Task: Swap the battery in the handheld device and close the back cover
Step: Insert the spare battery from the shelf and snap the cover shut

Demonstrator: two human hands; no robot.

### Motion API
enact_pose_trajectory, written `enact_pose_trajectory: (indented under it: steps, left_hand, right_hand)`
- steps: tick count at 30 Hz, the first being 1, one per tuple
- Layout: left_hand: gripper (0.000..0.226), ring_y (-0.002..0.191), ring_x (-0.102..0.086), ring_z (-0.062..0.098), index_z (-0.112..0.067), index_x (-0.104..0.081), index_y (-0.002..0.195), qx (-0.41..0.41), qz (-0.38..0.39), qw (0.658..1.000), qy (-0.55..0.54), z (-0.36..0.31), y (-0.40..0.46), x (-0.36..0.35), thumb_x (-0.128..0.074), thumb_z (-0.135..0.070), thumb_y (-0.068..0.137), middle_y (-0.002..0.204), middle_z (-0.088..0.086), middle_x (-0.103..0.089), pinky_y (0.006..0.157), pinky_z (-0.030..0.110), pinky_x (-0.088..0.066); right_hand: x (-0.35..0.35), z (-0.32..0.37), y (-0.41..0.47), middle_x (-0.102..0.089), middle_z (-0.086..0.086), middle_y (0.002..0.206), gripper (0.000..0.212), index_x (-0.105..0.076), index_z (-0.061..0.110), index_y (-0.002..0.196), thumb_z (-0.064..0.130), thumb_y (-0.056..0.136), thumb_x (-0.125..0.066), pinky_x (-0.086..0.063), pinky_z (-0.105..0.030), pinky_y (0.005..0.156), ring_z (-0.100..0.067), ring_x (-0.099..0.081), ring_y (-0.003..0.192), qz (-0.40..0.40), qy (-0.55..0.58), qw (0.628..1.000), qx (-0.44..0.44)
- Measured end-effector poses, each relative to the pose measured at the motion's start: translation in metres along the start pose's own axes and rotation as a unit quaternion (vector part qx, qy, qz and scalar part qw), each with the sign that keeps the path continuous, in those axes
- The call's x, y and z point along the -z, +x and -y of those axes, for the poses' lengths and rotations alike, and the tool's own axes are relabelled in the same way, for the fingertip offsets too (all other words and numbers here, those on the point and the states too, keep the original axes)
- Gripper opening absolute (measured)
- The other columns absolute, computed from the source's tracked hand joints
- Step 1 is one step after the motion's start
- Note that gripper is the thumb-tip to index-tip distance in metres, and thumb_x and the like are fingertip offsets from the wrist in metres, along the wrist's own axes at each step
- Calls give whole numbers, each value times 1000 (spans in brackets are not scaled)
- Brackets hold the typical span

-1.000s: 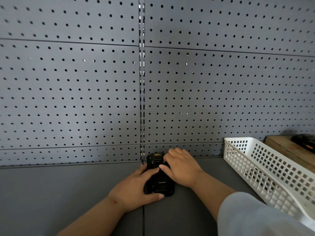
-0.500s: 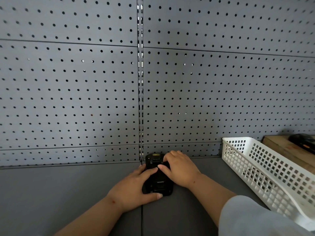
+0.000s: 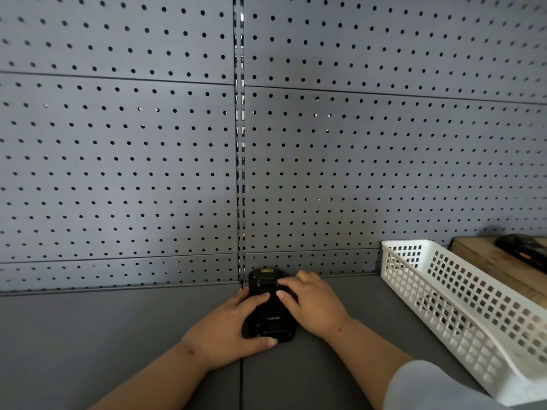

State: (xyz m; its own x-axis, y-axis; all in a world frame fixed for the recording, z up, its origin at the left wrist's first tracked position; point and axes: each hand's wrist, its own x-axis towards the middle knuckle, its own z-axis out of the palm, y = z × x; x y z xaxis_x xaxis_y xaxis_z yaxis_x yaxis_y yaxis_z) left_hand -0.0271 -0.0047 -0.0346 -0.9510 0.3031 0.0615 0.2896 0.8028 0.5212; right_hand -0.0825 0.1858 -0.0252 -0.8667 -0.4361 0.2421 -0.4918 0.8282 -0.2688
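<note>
The handheld device (image 3: pixel 270 309) lies back-up on the grey bench (image 3: pixel 118 335), close to its rear edge where the pegboard wall (image 3: pixel 118 173) rises, and right over the seam between two bench panels. The left hand (image 3: pixel 228 329) cups the device's left side, thumb hooked under its near end, fingers (image 3: pixel 260 297) laid across the back. The right hand (image 3: pixel 313 306) rests on the upper right part, fingers bent and pressing down on the back cover; neither hand grips anything else.

Whether the cover is fully latched cannot be told from here. The likely risk is uneven pressure: if the right hand pushes on one corner only, the cover may seat crooked and a clip stay unlatched, or the battery beneath sit proud. Pushing forward could also slide the device into the wall. The white basket (image 3: pixel 461 306) stands well apart along the right edge, out of harm.
</note>
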Motion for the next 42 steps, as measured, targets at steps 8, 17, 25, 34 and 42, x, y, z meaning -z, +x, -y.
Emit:
enact_pose_trajectory:
  steps: [8,17,25,34,42]
  left_hand:
    - [109,134,-24,4,-42,-17,139,-4,30,1000,-4,-4,0,8,-47,-87,45,151,-6,-20,108,15,-22]
    - [119,134,-26,17,-31,-2,145,53,146,983,100,-14,25,38,-66,-72,53,145,-1,-25,112,32,-26]
    - [108,129,-36,15,-30,-15,141,19,116,972,202,-24,25,44,-68,-69,55,141,-4,-35,105,28,-30]
    - [109,122,-43,16,-21,-26,137,-2,95,950,297,-27,29,45,-61,-79,51,134,-2,-44,104,31,-32]
    - [109,123,-39,14,-22,-27,134,25,108,960,256,-26,33,45,-65,-76,48,132,-5,-41,104,30,-26]
  right_hand:
    - [-7,1,-5,-53,-3,125,57,-43,25,133,57,90,-22,-35,-29,101,-17,-42,121,-5,55,998,-12]
    - [-6,1,-5,-52,0,130,43,-41,27,133,43,96,-27,-32,-31,102,-18,-42,122,-9,29,999,-11]
    - [-6,2,-5,-51,2,129,40,-41,29,132,43,96,-28,-31,-32,102,-17,-40,122,-17,12,1000,-14]
    - [-7,2,-5,-51,2,127,42,-41,29,131,44,95,-26,-32,-32,101,-16,-41,121,-19,7,1000,-13]
    - [-8,3,-5,-51,3,127,49,-41,29,131,49,92,-20,-32,-33,102,-17,-41,121,-16,11,1000,-17]
